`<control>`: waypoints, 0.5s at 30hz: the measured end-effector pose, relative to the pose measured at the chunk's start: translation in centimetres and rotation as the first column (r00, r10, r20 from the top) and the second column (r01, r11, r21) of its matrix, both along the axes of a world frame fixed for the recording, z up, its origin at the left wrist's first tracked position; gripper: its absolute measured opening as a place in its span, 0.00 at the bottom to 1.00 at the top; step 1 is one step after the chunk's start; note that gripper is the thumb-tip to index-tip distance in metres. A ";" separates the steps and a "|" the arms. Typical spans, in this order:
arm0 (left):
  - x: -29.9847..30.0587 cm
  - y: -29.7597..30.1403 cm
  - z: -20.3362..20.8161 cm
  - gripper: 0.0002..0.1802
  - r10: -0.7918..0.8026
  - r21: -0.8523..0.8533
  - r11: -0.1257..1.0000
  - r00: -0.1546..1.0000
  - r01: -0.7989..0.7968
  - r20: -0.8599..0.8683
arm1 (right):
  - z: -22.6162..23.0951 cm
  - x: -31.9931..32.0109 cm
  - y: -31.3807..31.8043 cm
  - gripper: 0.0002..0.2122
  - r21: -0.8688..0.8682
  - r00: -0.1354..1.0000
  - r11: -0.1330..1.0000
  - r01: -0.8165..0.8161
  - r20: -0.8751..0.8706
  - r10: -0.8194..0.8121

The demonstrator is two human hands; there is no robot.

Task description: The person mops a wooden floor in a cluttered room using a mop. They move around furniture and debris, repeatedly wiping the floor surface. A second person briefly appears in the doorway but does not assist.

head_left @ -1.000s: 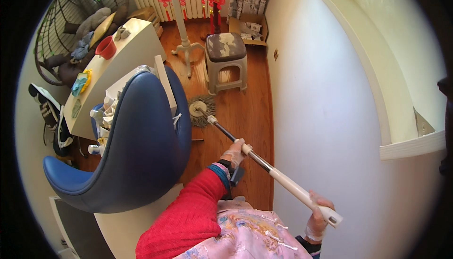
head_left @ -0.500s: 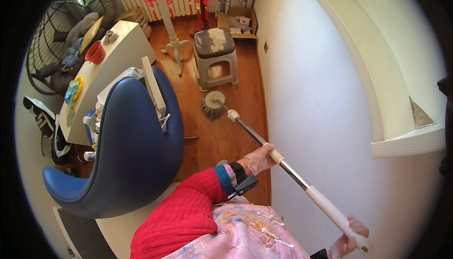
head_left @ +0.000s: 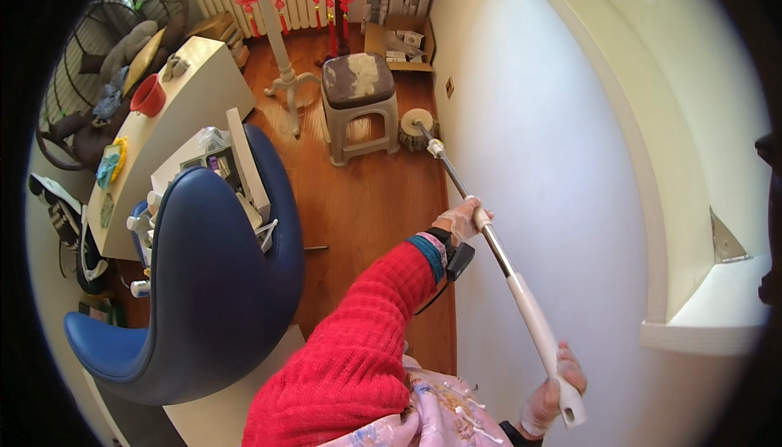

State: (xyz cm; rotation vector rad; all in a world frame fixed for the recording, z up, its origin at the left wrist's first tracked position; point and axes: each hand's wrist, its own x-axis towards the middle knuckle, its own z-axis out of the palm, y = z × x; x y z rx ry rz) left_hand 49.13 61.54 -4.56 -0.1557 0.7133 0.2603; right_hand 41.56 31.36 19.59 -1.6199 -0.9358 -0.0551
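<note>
A long-handled scrub brush (head_left: 533, 317) slants from the lower right up to the far floor, its shaft part steel, part white. My left hand (head_left: 463, 220), in a clear plastic glove, is closed round the middle of the shaft. Near the handle's lower end my right hand (head_left: 555, 390), also gloved, wraps round the white grip. The round brush head (head_left: 418, 129) with grey bristles is at the foot of the wall, just right of the stool (head_left: 359, 105). Whether its bristles touch the wall cannot be made out.
A blue armchair (head_left: 220, 284) filled with boxes and bottles stands at the left. Behind it is a white table (head_left: 213, 68) bearing a red bucket (head_left: 148, 95). An open cardboard box (head_left: 399, 42) sits in the far corner, beside a white pedestal stand (head_left: 285, 81). A white wall (head_left: 538, 146) runs along the right.
The brush head has moved right and farther away, from the open floor to beside the wall. My left arm has reached forward; my right hand has shifted left. The view has shifted too.
</note>
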 end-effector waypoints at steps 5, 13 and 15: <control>-0.5 3.7 -2.5 0.16 0.114 0.001 0.993 0.993 -0.114 -0.001 | -2.0 0.5 3.5 0.09 -0.054 0.996 0.995 -0.087 -0.007 0.086; -1.5 1.3 -0.4 0.18 0.150 0.043 0.988 0.989 -0.150 -0.002 | 0.6 1.3 2.6 0.09 -0.080 0.993 0.989 -0.121 0.004 0.122; -1.9 0.4 0.3 0.18 0.136 0.036 0.990 0.991 -0.135 -0.007 | 1.2 1.6 1.8 0.09 -0.081 0.994 0.991 -0.107 -0.008 0.107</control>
